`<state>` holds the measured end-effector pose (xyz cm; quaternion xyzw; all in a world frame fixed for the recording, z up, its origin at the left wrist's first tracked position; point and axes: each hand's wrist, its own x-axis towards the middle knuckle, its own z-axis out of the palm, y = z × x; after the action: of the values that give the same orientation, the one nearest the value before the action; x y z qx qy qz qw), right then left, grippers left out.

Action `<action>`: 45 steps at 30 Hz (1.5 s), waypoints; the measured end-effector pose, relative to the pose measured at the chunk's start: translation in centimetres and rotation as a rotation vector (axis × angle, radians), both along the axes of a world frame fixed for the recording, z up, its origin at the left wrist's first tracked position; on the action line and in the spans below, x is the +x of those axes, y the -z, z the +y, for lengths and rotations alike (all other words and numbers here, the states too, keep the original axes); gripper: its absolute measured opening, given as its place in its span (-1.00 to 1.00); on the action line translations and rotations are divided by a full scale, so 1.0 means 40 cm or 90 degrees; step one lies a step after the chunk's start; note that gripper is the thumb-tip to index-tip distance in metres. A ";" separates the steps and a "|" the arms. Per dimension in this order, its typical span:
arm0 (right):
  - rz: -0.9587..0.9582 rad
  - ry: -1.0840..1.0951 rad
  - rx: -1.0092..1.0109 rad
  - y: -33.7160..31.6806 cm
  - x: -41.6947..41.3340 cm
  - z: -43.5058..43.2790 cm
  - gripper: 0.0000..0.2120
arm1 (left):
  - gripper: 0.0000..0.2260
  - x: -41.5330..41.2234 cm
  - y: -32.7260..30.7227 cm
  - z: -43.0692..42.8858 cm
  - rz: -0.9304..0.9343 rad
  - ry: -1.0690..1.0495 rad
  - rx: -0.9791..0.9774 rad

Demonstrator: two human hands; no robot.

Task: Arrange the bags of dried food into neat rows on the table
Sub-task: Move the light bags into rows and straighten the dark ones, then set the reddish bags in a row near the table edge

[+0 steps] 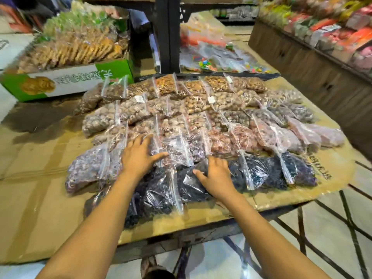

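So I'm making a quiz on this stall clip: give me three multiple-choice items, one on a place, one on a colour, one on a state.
1. Where does the green and white box stand?
A. far left of the table
B. on the floor under the table
C. on the bags

2. What colour is the food in the nearest row of bags?
A. bright orange
B. very dark, near black
C. pale yellow

3. How is the left hand?
A. closed in a fist
B. lifting a bag off the table
C. spread flat on the bags

Answers: 1 A, it stands left of the bag rows, beyond them. 2 B, those bags look blackish purple. 3 C, its fingers lie splayed on a bag; the right hand rests on a dark bag too.
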<state>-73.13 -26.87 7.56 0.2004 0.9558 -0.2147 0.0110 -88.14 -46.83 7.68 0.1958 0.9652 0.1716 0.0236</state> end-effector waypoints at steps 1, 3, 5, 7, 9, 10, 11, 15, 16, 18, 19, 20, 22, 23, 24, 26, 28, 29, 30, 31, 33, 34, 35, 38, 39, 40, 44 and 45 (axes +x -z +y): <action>0.005 0.003 0.006 0.002 0.003 -0.005 -0.38 | -0.07 0.014 -0.003 0.006 0.002 -0.008 -0.003; 0.028 -0.004 0.012 0.003 0.015 -0.018 -0.34 | -0.08 0.058 -0.010 -0.002 0.016 0.004 0.012; 0.072 -0.041 0.026 0.003 0.033 -0.034 -0.27 | -0.13 0.125 -0.012 -0.043 0.032 0.034 0.034; 0.084 -0.121 0.034 0.000 0.048 -0.057 -0.18 | -0.11 0.196 -0.004 -0.110 0.060 0.061 0.034; 0.068 -0.233 0.049 0.005 0.054 -0.089 -0.11 | -0.07 0.254 0.020 -0.189 0.066 0.072 0.013; 0.063 -0.289 0.070 0.012 0.051 -0.106 -0.10 | -0.05 0.276 0.037 -0.226 0.064 0.073 -0.002; 0.052 -0.336 0.098 0.020 0.046 -0.122 -0.10 | -0.03 0.294 0.055 -0.259 0.059 0.074 -0.019; -0.014 -0.393 0.210 0.034 0.020 -0.171 -0.02 | -0.12 0.306 0.108 -0.328 0.048 0.078 -0.079; -0.016 -0.387 0.225 0.034 0.015 -0.176 0.00 | -0.17 0.300 0.113 -0.332 0.056 0.083 -0.084; -0.027 -0.381 0.237 0.038 0.010 -0.176 0.05 | -0.23 0.285 0.118 -0.335 0.070 0.093 -0.096; -0.033 -0.382 0.244 0.039 0.010 -0.176 0.08 | -0.25 0.278 0.121 -0.340 0.079 0.103 -0.100; -0.036 -0.384 0.252 0.042 0.009 -0.175 0.10 | -0.25 0.270 0.125 -0.347 0.091 0.118 -0.099; -0.021 -0.386 0.265 0.049 0.011 -0.174 0.12 | -0.27 0.258 0.132 -0.367 0.112 0.154 -0.091; -0.007 -0.388 0.274 0.054 0.014 -0.174 0.12 | -0.28 0.257 0.136 -0.376 0.121 0.170 -0.086; 0.009 -0.387 0.284 0.059 0.016 -0.174 0.10 | -0.29 0.259 0.140 -0.383 0.129 0.181 -0.079; 0.032 -0.384 0.290 0.069 0.020 -0.174 0.07 | -0.33 0.271 0.149 -0.386 0.144 0.186 -0.065; 0.041 -0.385 0.284 0.076 0.023 -0.173 0.05 | -0.36 0.287 0.152 -0.378 0.150 0.168 -0.042; 0.048 -0.388 0.279 0.078 0.025 -0.172 0.03 | -0.35 0.292 0.150 -0.371 0.149 0.154 -0.030; 0.056 -0.390 0.264 0.078 0.028 -0.170 0.01 | -0.34 0.298 0.145 -0.360 0.149 0.143 -0.011; 0.068 -0.388 0.242 0.073 0.033 -0.166 -0.02 | -0.32 0.306 0.138 -0.343 0.154 0.139 0.018; 0.100 -0.354 0.190 0.054 0.049 -0.147 -0.10 | -0.32 0.319 0.110 -0.287 0.189 0.164 0.088; 0.119 -0.323 0.166 0.041 0.062 -0.132 -0.13 | -0.34 0.327 0.097 -0.250 0.209 0.195 0.116; 0.137 -0.285 0.141 0.028 0.078 -0.110 -0.16 | -0.36 0.337 0.083 -0.206 0.220 0.231 0.140; 0.195 -0.126 0.076 0.012 0.132 -0.006 -0.22 | -0.37 0.352 0.044 -0.057 0.213 0.343 0.146; 0.206 -0.062 0.074 0.015 0.154 0.039 -0.22 | -0.36 0.354 0.034 -0.006 0.201 0.372 0.119; 0.207 0.008 0.076 0.023 0.177 0.090 -0.21 | -0.35 0.356 0.022 0.044 0.181 0.390 0.088; 0.155 0.260 0.033 0.028 0.252 0.305 -0.07 | -0.29 0.357 0.007 0.245 0.067 0.414 0.022; 0.145 0.297 0.003 0.030 0.267 0.358 -0.04 | -0.30 0.359 0.014 0.296 0.061 0.429 0.009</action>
<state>-62.44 -12.54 6.38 0.3899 0.8793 -0.2305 -0.1471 -73.79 -35.00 7.10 0.5116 0.8452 0.1513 0.0323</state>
